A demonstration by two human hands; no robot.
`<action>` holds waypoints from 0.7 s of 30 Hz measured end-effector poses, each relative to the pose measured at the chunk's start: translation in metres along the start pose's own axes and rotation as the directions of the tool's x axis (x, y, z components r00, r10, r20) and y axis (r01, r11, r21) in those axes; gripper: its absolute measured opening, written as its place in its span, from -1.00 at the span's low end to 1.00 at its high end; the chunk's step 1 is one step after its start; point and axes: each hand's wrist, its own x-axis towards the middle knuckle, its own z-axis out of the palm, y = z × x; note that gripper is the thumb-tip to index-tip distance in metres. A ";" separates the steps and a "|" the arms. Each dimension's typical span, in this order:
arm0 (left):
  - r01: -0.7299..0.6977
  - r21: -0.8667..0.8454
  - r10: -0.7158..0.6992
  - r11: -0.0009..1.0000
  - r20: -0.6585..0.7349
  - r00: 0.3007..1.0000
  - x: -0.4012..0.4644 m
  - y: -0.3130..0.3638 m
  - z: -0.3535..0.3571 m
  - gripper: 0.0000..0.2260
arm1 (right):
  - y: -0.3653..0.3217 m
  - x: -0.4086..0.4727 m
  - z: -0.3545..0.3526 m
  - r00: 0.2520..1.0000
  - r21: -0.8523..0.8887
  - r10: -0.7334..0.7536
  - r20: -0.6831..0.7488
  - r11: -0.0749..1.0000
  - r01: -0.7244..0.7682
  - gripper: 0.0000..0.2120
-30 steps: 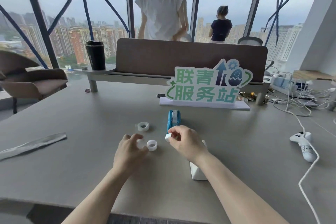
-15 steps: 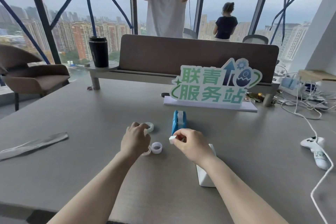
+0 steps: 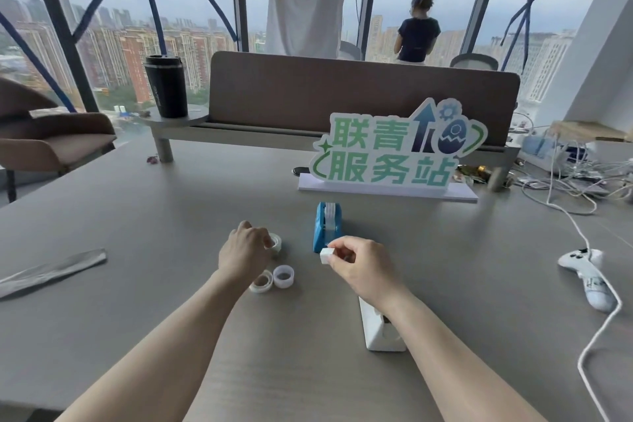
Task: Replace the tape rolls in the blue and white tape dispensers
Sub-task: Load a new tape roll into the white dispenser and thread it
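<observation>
The blue tape dispenser [image 3: 327, 227] stands upright mid-table with tape in it. The white tape dispenser [image 3: 378, 329] lies nearer me, partly hidden under my right forearm. My right hand [image 3: 361, 265] pinches a small white core piece [image 3: 325, 255] just in front of the blue dispenser. My left hand [image 3: 245, 250] closes its fingers on a clear tape roll [image 3: 275, 242] resting on the table. Just below that hand lie two more rings: a tape roll [image 3: 261, 282] and a white empty core [image 3: 283, 276].
A green sign on a white base [image 3: 394, 156] stands behind the blue dispenser. A white game controller [image 3: 587, 276] with its cable lies right. A grey strip [image 3: 51, 271] lies left, a black cup [image 3: 166, 87] on the shelf behind. Cables pile at far right. Two people stand beyond the divider.
My left hand left the rings near me and reached forward onto the far clear tape roll. My right hand stayed by the blue dispenser with the white piece.
</observation>
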 end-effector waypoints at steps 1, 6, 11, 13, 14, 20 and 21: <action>0.006 0.000 -0.006 1.000 0.008 1.000 -0.001 0.001 0.000 -0.83 | 0.000 0.000 0.000 1.000 0.006 0.006 -0.002 1.000 -0.006 -0.86; 0.016 -0.061 -0.015 0.998 0.015 1.000 -0.009 0.003 -0.002 -0.81 | 0.000 -0.002 -0.003 1.000 -0.005 0.006 -0.008 1.000 -0.006 -0.84; -0.087 -0.340 0.060 0.937 -0.088 0.994 -0.019 0.023 -0.013 -0.87 | -0.002 -0.006 -0.014 0.997 0.009 0.015 -0.072 1.000 -0.015 -0.86; -0.113 -0.477 0.067 0.871 -0.112 0.991 -0.028 0.037 -0.018 -0.92 | -0.003 -0.008 -0.019 0.994 0.027 0.029 -0.107 0.999 -0.026 -0.87; -0.110 -0.562 0.062 0.820 -0.103 0.993 -0.033 0.044 -0.020 -0.90 | -0.003 -0.009 -0.022 0.991 0.044 0.036 -0.126 0.999 -0.031 -0.88; 0.012 -0.903 0.135 0.429 0.077 0.988 -0.066 0.080 -0.019 -0.92 | 0.001 -0.015 -0.040 0.985 0.100 0.037 -0.166 0.995 -0.020 -0.86; 0.024 -0.918 0.153 0.397 0.092 0.984 -0.071 0.084 -0.017 -0.90 | 0.002 -0.016 -0.043 0.985 0.097 0.036 -0.168 0.995 -0.019 -0.85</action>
